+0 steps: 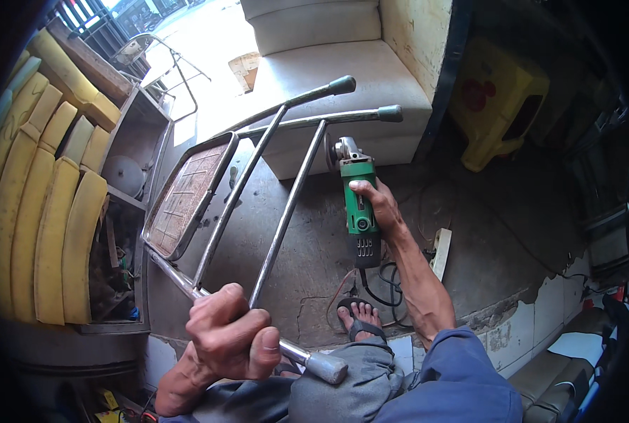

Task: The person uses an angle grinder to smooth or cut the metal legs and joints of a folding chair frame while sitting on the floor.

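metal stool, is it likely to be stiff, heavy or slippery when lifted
The metal stool is probably stiff: crossbars brace its legs. It looks light for its size, being mostly slim tubing. Its shiny metal might feel slippery.

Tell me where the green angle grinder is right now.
In the head view, the green angle grinder is just right of centre, gripped in the right hand, its disc beside the upper end of a rung of the metal frame.

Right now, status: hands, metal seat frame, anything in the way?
Left hand gripping metal seat frame. Right hand holding green angle grinder, disc beside a crossbar, contact unclear. Possible snag: power cord looped near sandaled foot.
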Available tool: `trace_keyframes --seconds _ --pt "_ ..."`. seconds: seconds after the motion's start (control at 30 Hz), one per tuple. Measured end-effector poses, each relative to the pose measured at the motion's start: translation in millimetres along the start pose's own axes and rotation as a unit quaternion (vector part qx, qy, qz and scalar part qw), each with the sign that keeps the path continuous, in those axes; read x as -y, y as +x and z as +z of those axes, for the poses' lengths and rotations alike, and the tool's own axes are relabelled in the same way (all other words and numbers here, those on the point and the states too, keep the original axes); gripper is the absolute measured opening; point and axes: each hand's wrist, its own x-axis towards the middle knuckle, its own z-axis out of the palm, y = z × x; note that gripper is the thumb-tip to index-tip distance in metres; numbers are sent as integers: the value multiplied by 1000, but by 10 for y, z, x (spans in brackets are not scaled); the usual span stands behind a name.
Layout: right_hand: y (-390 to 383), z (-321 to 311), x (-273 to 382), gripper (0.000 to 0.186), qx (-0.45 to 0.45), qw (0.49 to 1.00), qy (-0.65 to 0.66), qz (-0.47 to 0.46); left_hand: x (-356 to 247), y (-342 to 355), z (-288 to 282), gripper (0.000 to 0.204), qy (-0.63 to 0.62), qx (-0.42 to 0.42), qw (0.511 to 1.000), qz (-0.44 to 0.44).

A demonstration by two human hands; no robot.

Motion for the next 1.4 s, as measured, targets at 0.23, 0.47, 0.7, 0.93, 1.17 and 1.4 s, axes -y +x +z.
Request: trace_keyframes --seconds 0.23,0.47,0.7,0.93,1.17,1.4 --pt "-452 -155 -268 54 16 998 -40 45 22 -72 211 30 -12 14 999 37" --pt "-630 -291 -323 50 0 988 -138 70 301 -294 611 31 1 -49 998 42" --pt "-706 -214 -83 56 -1 973 -179 146 735 -818 1054 25 66 -41 997 20" --pt "-678 -189 56 58 -2 961 -218 171 899 -1143 1693 21 49 13 999 14" --pt "-672 -160 134 56 4 943 -235 235 1047 -1194 1579 25 50 45 998 2" --pt "-598 -100 218 51 9 940 -265 216 978 -1589 1581 21 31 157 987 -21"
